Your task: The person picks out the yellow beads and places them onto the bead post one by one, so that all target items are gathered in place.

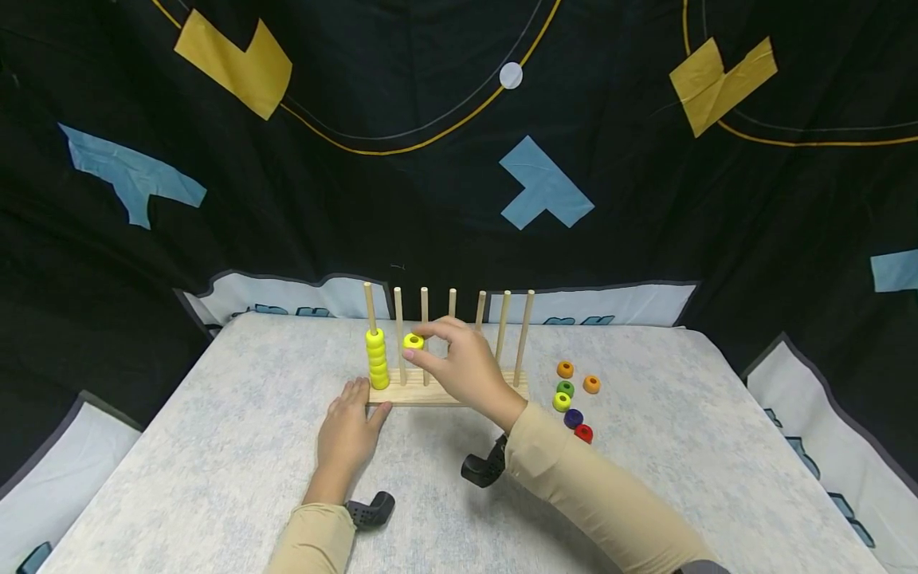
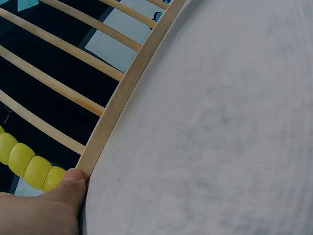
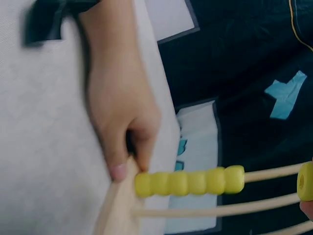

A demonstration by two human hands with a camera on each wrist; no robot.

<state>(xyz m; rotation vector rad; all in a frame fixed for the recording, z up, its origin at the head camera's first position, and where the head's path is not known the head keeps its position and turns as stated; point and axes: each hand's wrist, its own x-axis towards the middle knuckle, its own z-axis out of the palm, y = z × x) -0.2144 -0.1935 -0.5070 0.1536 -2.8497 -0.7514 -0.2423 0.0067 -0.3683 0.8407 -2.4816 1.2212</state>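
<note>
A wooden peg rack (image 1: pixel 412 394) stands on the table, several upright pegs rising from its base. Yellow beads (image 1: pixel 377 360) are stacked on its leftmost peg. My left hand (image 1: pixel 349 430) grips the left end of the base, the thumb (image 2: pixel 73 177) on the front side, as the left wrist view also shows. Between thumb and fingertips, my right hand (image 1: pixel 464 360) pinches a yellow bead (image 1: pixel 413 341) in front of the upper pegs, just right of the stacked peg. That bead (image 3: pixel 305 181) is at the right edge of the right wrist view. Whether it touches a peg I cannot tell.
Loose beads lie right of the rack: orange ones (image 1: pixel 565 369), a green one (image 1: pixel 565 388), a yellow one (image 1: pixel 562 402), a purple one (image 1: pixel 573 418) and a red one (image 1: pixel 584 433). Behind the table hangs a black cloth (image 1: pixel 430 215).
</note>
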